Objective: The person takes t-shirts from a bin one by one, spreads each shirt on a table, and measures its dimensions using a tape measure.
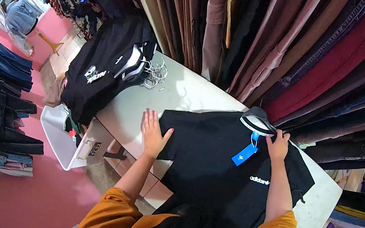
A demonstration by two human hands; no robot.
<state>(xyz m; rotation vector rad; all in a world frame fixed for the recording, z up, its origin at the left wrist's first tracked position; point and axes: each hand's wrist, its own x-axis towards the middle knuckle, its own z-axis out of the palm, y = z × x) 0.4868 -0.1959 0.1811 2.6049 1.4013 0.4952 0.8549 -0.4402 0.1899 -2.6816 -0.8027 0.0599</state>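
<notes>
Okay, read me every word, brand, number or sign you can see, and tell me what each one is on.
"adidas": on the chest of the spread black shirt.
"adidas", small and less sharp: on the black shirt pile.
Too small or blurred to read: any lettering on the blue tag beneath its white logo, the pile's other white print, and the sticker.

We've got two hands (152, 139), one spread shirt (213, 163), one tag (244, 154)! One counter (127, 109), one black pile (106, 47) far left, one bin (55, 138) left, and hangers (154, 76) bunched too tightly to count.
</notes>
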